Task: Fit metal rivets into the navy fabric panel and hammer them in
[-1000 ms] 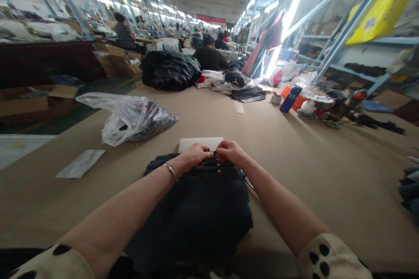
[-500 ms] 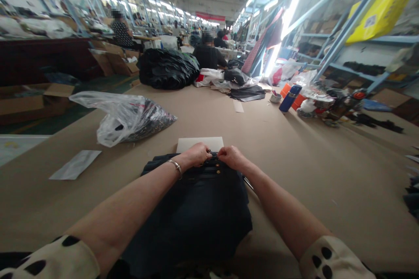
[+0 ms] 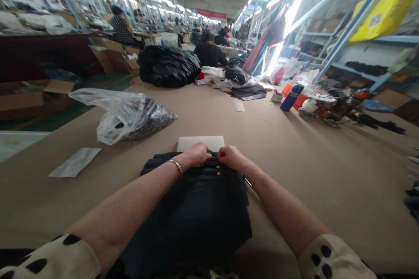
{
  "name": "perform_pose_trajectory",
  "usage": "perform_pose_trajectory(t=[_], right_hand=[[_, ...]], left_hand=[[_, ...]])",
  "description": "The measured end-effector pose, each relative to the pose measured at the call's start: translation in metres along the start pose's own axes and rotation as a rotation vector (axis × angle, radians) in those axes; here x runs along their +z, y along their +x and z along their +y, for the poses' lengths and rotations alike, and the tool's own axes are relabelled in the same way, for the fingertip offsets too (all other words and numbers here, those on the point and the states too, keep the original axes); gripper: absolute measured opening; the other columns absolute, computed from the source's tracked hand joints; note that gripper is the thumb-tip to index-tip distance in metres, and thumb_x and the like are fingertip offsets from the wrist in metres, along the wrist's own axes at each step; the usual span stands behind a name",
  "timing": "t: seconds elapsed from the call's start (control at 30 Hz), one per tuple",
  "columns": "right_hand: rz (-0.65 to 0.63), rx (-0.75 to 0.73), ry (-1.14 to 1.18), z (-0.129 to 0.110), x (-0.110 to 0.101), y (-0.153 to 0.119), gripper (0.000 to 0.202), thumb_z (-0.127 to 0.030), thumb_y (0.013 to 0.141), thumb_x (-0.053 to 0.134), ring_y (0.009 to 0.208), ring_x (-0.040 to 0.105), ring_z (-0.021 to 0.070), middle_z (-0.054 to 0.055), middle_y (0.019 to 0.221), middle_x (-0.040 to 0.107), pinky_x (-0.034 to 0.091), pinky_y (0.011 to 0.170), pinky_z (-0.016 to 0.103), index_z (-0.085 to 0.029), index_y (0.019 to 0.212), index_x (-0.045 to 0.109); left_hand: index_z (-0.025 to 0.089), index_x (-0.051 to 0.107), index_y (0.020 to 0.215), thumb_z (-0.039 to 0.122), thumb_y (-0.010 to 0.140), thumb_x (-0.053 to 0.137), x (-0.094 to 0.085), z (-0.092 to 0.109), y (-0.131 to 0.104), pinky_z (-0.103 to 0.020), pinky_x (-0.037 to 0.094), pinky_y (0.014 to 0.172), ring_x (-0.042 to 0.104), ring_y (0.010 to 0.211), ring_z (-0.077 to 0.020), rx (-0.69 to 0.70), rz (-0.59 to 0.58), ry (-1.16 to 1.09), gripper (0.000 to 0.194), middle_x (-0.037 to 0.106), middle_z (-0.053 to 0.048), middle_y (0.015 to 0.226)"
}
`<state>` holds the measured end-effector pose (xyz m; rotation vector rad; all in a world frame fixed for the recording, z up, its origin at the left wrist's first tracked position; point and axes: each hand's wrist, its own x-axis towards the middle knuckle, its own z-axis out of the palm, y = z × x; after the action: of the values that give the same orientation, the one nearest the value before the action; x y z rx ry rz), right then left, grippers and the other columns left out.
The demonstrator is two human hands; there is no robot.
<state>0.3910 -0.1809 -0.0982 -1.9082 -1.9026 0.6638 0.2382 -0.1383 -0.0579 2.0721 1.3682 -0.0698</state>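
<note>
A stack of dark garments (image 3: 196, 209) lies in front of me, with gold-coloured buttons (image 3: 218, 170) near its far edge. My left hand (image 3: 198, 154), a bracelet on its wrist, is closed at that far edge and pinches the dark fabric. Close beside it on the right, my right hand (image 3: 230, 157) is also closed, fingertips pressed together at the same edge. Whatever lies between its fingertips is too small to make out. Just beyond both hands a white board or box (image 3: 201, 141) rests on the table. Part of a thin metal tool (image 3: 248, 182) shows by my right forearm.
On the brown table (image 3: 294, 174) are a clear plastic bag (image 3: 131, 117) at the left, a paper sheet (image 3: 76, 162), a dark bundle (image 3: 168, 66) at the back, and a blue bottle (image 3: 292, 97) at the right. A person (image 3: 209, 52) sits beyond the table.
The view has shifted very slightly. Both hands stay at the far edge of the garments in nearly the same pose.
</note>
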Motion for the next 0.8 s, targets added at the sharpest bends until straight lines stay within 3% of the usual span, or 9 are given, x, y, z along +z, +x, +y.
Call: perform_pose_trajectory(t=[0.27, 0.4, 0.5, 0.63, 0.7, 0.8], right_hand=[[0.045, -0.043, -0.028, -0.001, 0.001, -0.002, 0.011, -0.011, 0.067, 0.057, 0.065, 0.053, 0.0125, 0.002, 0.068, 0.064, 0.035, 0.059, 0.022, -0.017, 0.070, 0.066], [0.130, -0.076, 0.034, -0.009, 0.000, -0.004, 0.015, -0.017, 0.075, 0.054, 0.069, 0.055, 0.0118, 0.002, 0.073, 0.066, 0.037, 0.063, 0.021, -0.018, 0.080, 0.068], [0.134, -0.102, 0.285, -0.023, 0.005, -0.004, 0.019, -0.029, 0.079, 0.056, 0.065, 0.054, 0.0099, 0.000, 0.071, 0.064, 0.038, 0.060, 0.020, -0.017, 0.090, 0.066], [-0.014, -0.122, 0.749, -0.038, 0.013, -0.003, 0.013, -0.025, 0.072, 0.060, 0.057, 0.049, 0.0080, -0.003, 0.062, 0.058, 0.038, 0.055, 0.020, -0.014, 0.078, 0.060], [-0.006, -0.123, 0.810, -0.039, 0.013, -0.003, 0.012, -0.025, 0.069, 0.060, 0.055, 0.047, 0.0072, -0.004, 0.059, 0.055, 0.037, 0.054, 0.020, -0.014, 0.072, 0.058], [0.101, -0.125, 0.765, -0.033, 0.006, -0.008, 0.015, -0.028, 0.066, 0.061, 0.053, 0.045, 0.0074, -0.005, 0.056, 0.053, 0.036, 0.053, 0.020, -0.014, 0.068, 0.057]], left_hand=[[0.012, 0.059, 0.055, 0.017, 0.072, 0.057, -0.002, -0.013, 0.003, -0.024, 0.026, 0.050, 0.038, 0.047, -0.0103, 0.072, 0.108, 0.078, 0.017, 0.046, -0.001, 0.046], [0.012, 0.064, 0.062, 0.017, 0.073, 0.057, -0.008, -0.015, -0.008, -0.023, 0.030, 0.056, 0.046, 0.058, -0.0133, 0.168, 0.148, 0.060, 0.014, 0.056, -0.004, 0.057], [0.012, 0.069, 0.081, 0.017, 0.073, 0.057, -0.008, -0.012, -0.017, -0.023, 0.036, 0.066, 0.056, 0.074, -0.0181, 0.253, 0.132, 0.004, 0.015, 0.066, -0.008, 0.078], [0.013, 0.067, 0.099, 0.012, 0.071, 0.056, -0.005, -0.009, -0.023, -0.024, 0.038, 0.081, 0.058, 0.092, -0.0204, 0.334, 0.102, -0.129, 0.030, 0.067, -0.009, 0.100], [0.013, 0.067, 0.094, 0.014, 0.069, 0.059, -0.003, -0.012, -0.025, -0.024, 0.039, 0.079, 0.057, 0.088, -0.0195, 0.338, 0.070, -0.208, 0.026, 0.067, -0.007, 0.094], [0.012, 0.066, 0.081, 0.023, 0.069, 0.062, -0.004, -0.017, -0.032, -0.024, 0.038, 0.060, 0.052, 0.063, -0.0141, 0.262, 0.000, -0.349, 0.016, 0.060, -0.003, 0.068]])
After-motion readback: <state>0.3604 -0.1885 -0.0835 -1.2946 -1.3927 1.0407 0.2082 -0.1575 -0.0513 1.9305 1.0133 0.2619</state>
